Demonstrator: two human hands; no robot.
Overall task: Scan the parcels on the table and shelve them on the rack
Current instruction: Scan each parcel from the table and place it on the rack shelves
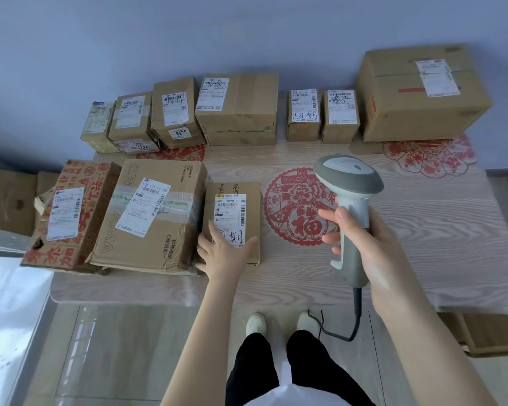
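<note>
Ten parcels sit on the tabletop, seven along its far edge and three at the front left. Of the hands, the left hand lies flat with fingers spread on the small parcel in front. The right hand grips a scanner by its handle.

Back row: seven parcels side by side along the far edge of the bench, across the upper frame, with a gap after the fourth from the left.
Largest parcel: right end of that row, upper right.
Front row: left parcel, middle parcel and small parcel, close side by side, centre left.
Left grip: on the small parcel's near end.
Scanner: right of the small parcel, over the bench, in the right grip.
Cable: from the scanner's lower end down to the floor, lower centre.
</note>
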